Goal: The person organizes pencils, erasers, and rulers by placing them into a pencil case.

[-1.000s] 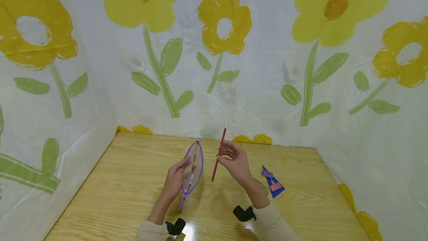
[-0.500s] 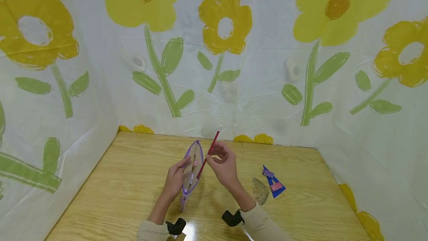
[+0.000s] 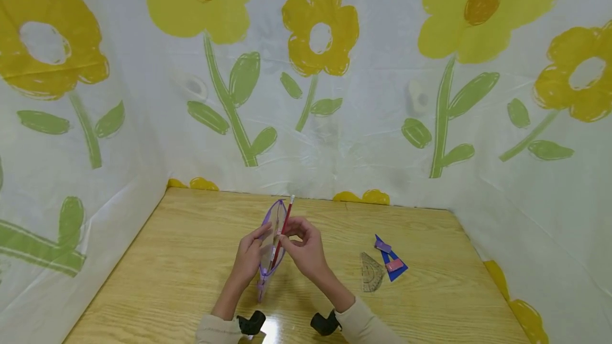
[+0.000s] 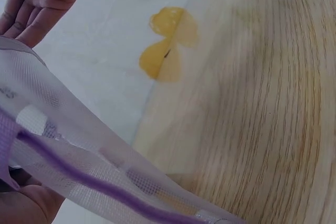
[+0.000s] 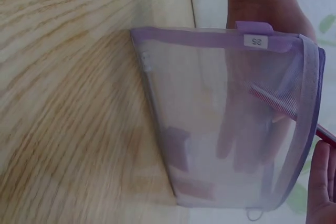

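My left hand [image 3: 248, 254] grips a see-through mesh zip pouch [image 5: 210, 103] with purple edging, its mouth spread open and facing up. Between thumb and fingertips of my right hand [image 3: 308, 248] is a red pencil [image 3: 288, 217] with a white eraser end uppermost. The pencil's lower end reaches inside the pouch; in the right wrist view it shows through the mesh. A dark block-like shape [image 5: 177, 148] and other small items show blurred through the pouch's wall. A tag with a number is on the purple band.
Right of my hands, a clear protractor [image 3: 371, 274] lies on the wooden table [image 3: 181, 280]. Beside it is a blue triangle [image 3: 399, 274] with a purple block [image 3: 382, 246] and a pink block [image 3: 394, 265] on it. Flower-printed cloth walls [image 3: 373, 137] enclose the table.
My right hand has moved left with the pencil, bringing its lower end from beside the pouch into the mouth. The protractor came out from behind my right arm. My left hand stays put.
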The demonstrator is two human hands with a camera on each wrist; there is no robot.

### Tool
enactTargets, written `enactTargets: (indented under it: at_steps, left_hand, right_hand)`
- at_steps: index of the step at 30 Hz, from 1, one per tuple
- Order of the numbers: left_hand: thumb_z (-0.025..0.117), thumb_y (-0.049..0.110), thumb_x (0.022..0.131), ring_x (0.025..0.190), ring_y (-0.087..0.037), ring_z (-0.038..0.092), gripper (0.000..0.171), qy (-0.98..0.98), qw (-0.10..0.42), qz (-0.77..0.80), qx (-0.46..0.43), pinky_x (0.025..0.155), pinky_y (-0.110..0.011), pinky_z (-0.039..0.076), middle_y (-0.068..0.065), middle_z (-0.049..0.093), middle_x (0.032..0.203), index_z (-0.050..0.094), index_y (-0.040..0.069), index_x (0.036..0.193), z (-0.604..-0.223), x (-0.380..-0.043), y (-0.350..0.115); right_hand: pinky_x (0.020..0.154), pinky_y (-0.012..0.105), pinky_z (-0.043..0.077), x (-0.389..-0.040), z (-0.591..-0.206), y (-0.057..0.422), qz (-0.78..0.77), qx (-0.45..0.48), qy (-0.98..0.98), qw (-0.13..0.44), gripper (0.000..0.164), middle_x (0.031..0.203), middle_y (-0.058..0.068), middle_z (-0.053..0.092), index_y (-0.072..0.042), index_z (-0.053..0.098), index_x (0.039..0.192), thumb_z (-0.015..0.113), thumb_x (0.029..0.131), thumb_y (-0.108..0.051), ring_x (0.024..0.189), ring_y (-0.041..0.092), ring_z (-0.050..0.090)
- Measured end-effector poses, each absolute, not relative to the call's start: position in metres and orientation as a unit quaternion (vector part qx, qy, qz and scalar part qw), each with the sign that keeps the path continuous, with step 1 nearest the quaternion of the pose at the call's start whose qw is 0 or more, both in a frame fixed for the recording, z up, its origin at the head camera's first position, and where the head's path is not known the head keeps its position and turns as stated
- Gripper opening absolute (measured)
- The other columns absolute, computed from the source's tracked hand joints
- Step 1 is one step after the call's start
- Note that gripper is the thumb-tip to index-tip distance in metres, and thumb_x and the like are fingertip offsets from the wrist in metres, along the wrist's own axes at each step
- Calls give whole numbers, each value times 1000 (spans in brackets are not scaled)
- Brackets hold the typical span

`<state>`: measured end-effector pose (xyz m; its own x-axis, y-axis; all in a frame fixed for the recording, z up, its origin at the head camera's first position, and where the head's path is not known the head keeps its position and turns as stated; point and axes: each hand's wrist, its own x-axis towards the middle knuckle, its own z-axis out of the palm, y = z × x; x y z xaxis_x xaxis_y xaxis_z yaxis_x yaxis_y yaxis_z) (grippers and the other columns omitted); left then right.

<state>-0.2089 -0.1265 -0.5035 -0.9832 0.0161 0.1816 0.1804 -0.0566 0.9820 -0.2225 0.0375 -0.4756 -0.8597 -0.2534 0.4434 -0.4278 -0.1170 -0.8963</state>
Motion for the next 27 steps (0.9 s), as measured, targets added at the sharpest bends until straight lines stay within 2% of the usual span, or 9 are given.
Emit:
enactTargets:
  at_steps: [6, 12, 18, 22, 24, 27]
  left_hand:
    - [21, -8, 99, 144, -50, 37, 52, -684, 64, -723, -75, 113, -63, 38, -35, 33, 156, 38, -18, 146, -504, -209, -128]
    - [22, -8, 99, 143, -50, 38, 51, -682, 73, -724, -72, 112, -63, 39, -36, 36, 154, 40, -18, 146, -504, -208, -128]
    - [22, -9, 98, 143, -51, 38, 51, -680, 73, -726, -69, 111, -61, 40, -36, 35, 155, 39, -18, 146, -505, -207, -130]
    - [21, -9, 98, 143, -51, 37, 52, -681, 74, -726, -69, 112, -60, 41, -35, 34, 156, 39, -18, 146, -505, -206, -131]
    - [21, -9, 98, 143, -51, 37, 52, -679, 75, -727, -69, 112, -60, 40, -35, 34, 156, 39, -18, 146, -505, -206, -131]
    - [21, -9, 98, 143, -51, 37, 52, -679, 75, -728, -66, 112, -60, 40, -35, 35, 155, 39, -19, 145, -505, -206, -131]
  right_hand:
    - [76, 39, 65, -223, -476, 33, 704, 255, -661, 43, 25, 104, 31, 62, 9, 60, 117, 66, 94, 3, 89, 14, 67]
    - [78, 31, 64, -225, -477, 31, 695, 233, -680, 36, 26, 106, 26, 65, 5, 63, 118, 69, 93, 1, 91, 16, 68]
    - [81, 29, 63, -226, -477, 32, 684, 232, -692, 29, 32, 116, 27, 67, 5, 63, 126, 68, 95, 0, 103, 37, 70]
    - [84, 25, 62, -226, -474, 32, 657, 234, -716, 38, 37, 122, 25, 68, 6, 62, 132, 66, 96, 0, 109, 40, 68]
    - [86, 28, 62, -226, -472, 32, 639, 240, -730, 41, 38, 125, 27, 67, 9, 61, 133, 65, 95, 2, 111, 42, 67]
    - [94, 39, 60, -225, -465, 33, 612, 255, -749, 21, 40, 131, 32, 62, 15, 55, 135, 61, 96, 6, 115, 46, 65]
